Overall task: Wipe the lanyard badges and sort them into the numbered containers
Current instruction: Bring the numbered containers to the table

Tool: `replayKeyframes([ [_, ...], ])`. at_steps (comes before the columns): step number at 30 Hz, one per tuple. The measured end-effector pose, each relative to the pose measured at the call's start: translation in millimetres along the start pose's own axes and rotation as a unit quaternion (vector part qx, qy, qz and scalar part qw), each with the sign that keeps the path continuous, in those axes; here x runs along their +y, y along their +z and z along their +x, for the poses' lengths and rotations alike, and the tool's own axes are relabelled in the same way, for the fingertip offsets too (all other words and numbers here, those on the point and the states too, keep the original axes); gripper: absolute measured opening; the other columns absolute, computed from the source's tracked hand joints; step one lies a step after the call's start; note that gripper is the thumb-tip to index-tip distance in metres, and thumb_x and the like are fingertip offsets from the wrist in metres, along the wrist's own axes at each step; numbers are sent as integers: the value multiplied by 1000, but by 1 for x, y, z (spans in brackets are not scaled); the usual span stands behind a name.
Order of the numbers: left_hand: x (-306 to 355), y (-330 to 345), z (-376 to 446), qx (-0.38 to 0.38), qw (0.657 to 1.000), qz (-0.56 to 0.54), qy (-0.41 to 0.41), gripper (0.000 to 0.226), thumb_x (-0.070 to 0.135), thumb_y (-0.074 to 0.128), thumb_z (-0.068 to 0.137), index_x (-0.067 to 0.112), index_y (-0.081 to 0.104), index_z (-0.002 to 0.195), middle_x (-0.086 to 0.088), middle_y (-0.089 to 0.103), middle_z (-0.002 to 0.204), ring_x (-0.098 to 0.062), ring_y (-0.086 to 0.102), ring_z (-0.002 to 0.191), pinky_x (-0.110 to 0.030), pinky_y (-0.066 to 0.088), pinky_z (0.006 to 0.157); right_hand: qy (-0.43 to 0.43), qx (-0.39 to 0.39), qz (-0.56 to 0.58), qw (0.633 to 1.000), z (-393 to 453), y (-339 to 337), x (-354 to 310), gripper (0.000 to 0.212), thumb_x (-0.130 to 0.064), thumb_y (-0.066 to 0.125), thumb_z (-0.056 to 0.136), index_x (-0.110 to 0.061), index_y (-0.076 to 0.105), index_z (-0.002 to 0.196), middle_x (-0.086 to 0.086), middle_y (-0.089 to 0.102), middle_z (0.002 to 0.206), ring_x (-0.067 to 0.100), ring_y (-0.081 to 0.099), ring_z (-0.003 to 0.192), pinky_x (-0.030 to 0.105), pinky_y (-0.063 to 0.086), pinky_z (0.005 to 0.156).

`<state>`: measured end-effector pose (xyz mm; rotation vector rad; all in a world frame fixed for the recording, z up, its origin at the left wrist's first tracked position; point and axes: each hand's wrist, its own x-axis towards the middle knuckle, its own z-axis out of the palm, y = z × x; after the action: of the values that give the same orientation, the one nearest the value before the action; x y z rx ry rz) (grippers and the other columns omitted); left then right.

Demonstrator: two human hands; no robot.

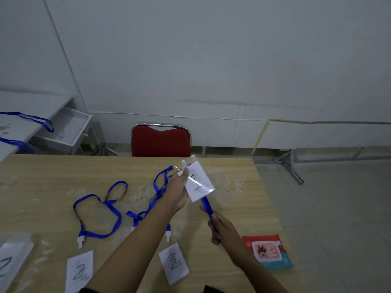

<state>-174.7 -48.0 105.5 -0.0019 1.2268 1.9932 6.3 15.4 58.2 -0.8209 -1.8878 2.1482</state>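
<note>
Left hand (176,190) pinched badge 1 (197,183) mid-frame; right hand (221,230) gripped its strap (206,206). Tugging risked unclipping it.

A clear badge sleeve (198,183) with a paper card marked "1" is held tilted above the bench (243,199), its blue lanyard (206,206) stretched downward. Three badges marked "2" (174,263) lie flat at the near edge.

1. One head-worn wide-angle camera looks forward and down across the tabletop (63,172).
2. It sits close above the hands, facing a red chair (160,142) and the wall (211,60).
</note>
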Motion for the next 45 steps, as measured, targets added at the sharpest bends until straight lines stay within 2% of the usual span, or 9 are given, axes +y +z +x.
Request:
replayKeyframes([
  [4,-2,-2,3,25,999,6,-33,39,20,45,102,1,47,136,-19,59,128,-33,59,112,-49,50,89,24,-21,47,998,-5,-8,-1,35,-19,43,102,-11,59,132,-1,36,74,10,41,63,25,43,65],
  [9,-3,-4,0,-4,996,45,-73,36,22,43,103,0,52,131,-10,67,97,-23,64,81,-32,56,59,96,-33,129,986,-2,-31,-7,28,-6,47,98,5,58,121,4,45,76,12,46,66,22,39,60],
  [11,-3,-7,0,-21,993,87,-78,36,22,45,103,-1,53,129,-12,67,96,-24,64,80,-32,54,62,92,-15,142,985,2,-42,-7,25,-1,49,96,5,61,118,6,51,73,11,47,66,21,42,60],
  [18,-7,-10,-11,-120,964,220,-85,21,24,52,99,8,60,111,-8,66,87,-19,62,74,-31,51,65,49,2,2,999,24,-66,-26,5,7,65,85,4,69,86,17,69,81,14,68,69,19,56,68],
  [23,-13,-5,-19,-183,948,231,-123,18,25,54,98,11,62,107,-6,71,88,-19,66,76,-31,55,69,-9,-59,-107,992,35,-64,-62,9,-2,64,89,-1,73,91,4,75,83,8,70,78,14,51,70],
  [27,-12,-3,-24,-220,938,232,-131,28,27,55,97,8,57,117,-11,66,100,-21,63,83,-35,50,77,-39,-79,-99,991,43,-64,-81,10,1,60,92,7,68,93,18,70,94,20,69,89,24,54,82],
  [32,-10,-3,-27,-231,941,211,-126,29,25,52,98,7,56,121,-13,68,107,-25,64,93,-36,52,81,-49,-55,-131,989,45,-66,-87,15,3,60,90,-5,70,98,11,73,84,14,67,75,23,53,64],
  [36,-14,-1,-34,-242,936,227,-116,20,23,53,98,15,58,116,0,73,95,-13,69,83,-27,55,71,-26,-50,-51,997,42,-63,-86,18,-4,70,85,3,68,102,17,73,97,26,70,91,27,56,77],
  [45,-36,-2,-48,-114,951,285,22,25,22,53,99,2,61,112,-23,65,112,-28,62,95,-46,49,89,0,-73,172,982,10,-50,-66,40,-18,50,98,2,54,132,21,61,130,31,58,124,39,49,103],
])
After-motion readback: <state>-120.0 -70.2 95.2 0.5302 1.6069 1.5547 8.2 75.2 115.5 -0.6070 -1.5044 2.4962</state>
